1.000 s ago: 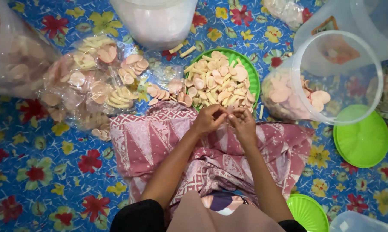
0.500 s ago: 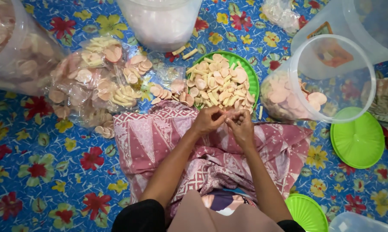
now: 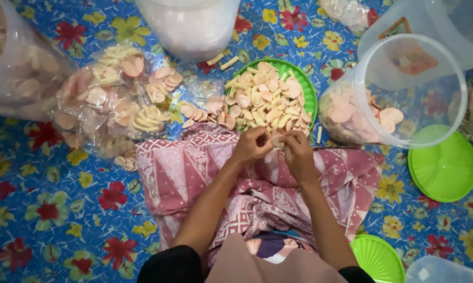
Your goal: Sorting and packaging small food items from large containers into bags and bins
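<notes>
My left hand (image 3: 253, 145) and my right hand (image 3: 297, 151) meet just in front of a round green tray (image 3: 311, 91) heaped with pale raw crackers (image 3: 265, 99), discs and short sticks. Both hands pinch a small clear plastic bag (image 3: 276, 139) between their fingertips; what it holds is hidden by the fingers. My forearms rest over a pink patterned cloth (image 3: 184, 167) across my lap. Filled clear packets of crackers (image 3: 116, 105) lie piled to the left of the tray.
A clear plastic jar (image 3: 404, 94) with pink discs lies tipped at the right, with a green lid (image 3: 445, 165) beside it. Another green lid (image 3: 378, 258) sits at lower right. A white tub (image 3: 189, 23) stands behind the tray, a large clear bag (image 3: 16, 57) at far left. Blue floral mat (image 3: 47, 209) underneath.
The view has shifted slightly down and to the right. My hands stay together at the tray's near edge, fingers working on the small bag.
</notes>
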